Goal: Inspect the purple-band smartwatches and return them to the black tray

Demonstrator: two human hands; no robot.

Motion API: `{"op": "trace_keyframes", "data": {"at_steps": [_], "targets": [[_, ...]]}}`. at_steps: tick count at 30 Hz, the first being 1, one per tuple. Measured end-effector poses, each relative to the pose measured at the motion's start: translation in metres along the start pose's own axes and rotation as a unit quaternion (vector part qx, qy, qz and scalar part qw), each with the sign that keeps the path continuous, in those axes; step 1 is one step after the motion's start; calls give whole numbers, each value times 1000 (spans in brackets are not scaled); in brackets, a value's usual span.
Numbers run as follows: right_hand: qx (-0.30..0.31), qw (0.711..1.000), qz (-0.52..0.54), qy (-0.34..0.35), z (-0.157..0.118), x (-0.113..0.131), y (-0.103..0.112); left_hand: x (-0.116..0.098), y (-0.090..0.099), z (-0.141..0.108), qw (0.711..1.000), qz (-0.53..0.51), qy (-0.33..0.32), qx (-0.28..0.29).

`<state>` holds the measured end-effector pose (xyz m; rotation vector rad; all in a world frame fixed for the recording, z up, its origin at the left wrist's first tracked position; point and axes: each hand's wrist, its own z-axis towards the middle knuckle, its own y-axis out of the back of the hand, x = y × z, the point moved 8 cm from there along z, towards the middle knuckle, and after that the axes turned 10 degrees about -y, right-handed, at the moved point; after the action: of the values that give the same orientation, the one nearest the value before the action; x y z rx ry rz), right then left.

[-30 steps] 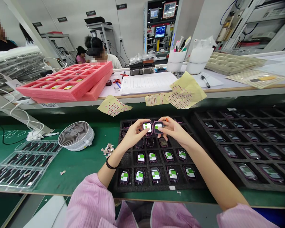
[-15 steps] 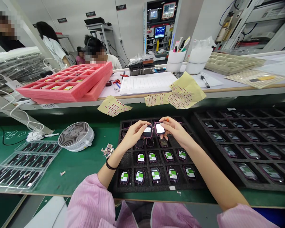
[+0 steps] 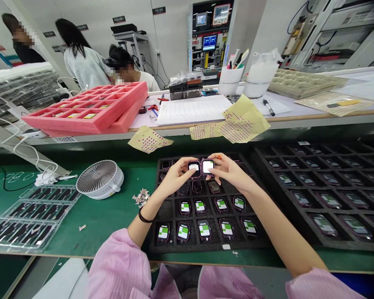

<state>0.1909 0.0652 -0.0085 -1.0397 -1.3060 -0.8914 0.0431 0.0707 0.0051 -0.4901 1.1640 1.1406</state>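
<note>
1. Two bare hands sit in the middle of my head view, raised over the near black foam tray (image 3: 190, 248) with its square compartments.
2. My left hand (image 3: 176, 174) grips a small, square-faced watch body with a purple rim (image 3: 193, 167): its thumb lies on the front, and the other fingers curl round the edge. That screen shows black and white.
3. My right hand (image 3: 229, 170) grips a second purple-rimmed watch body (image 3: 208, 164), also with the thumb over the front and fingers bent behind. Its screen is mostly white. The two watches are just beside each other; I cannot tell whether their rims touch.
4. Below my hands, two rows of watches with lit green-and-white screens (image 3: 183, 231) lie in the tray's compartments; dark-faced ones (image 3: 197, 187) lie behind them.
5. To my right I see another black foam tray (image 3: 330, 211), holding more watches.
6. To my left, a round white fan (image 3: 99, 178) stands on the green work surface (image 3: 106, 224), between a loose pile of small pale scraps (image 3: 141, 197) and a clear plastic tray of flat black pieces (image 3: 17, 202).
7. On the shelf beyond, I see a pink foam tray (image 3: 81, 124) and white cups (image 3: 230, 77).
</note>
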Motion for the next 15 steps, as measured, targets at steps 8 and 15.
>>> {"op": "trace_keyframes", "data": {"at_steps": [8,15], "targets": [[11,1000,-3,-7,0,-1,-2,-1,3,0,999,13,27,-14],[-48,999,19,-11,-1,0,6,0,1,-1,1000,15,15,3]]}}
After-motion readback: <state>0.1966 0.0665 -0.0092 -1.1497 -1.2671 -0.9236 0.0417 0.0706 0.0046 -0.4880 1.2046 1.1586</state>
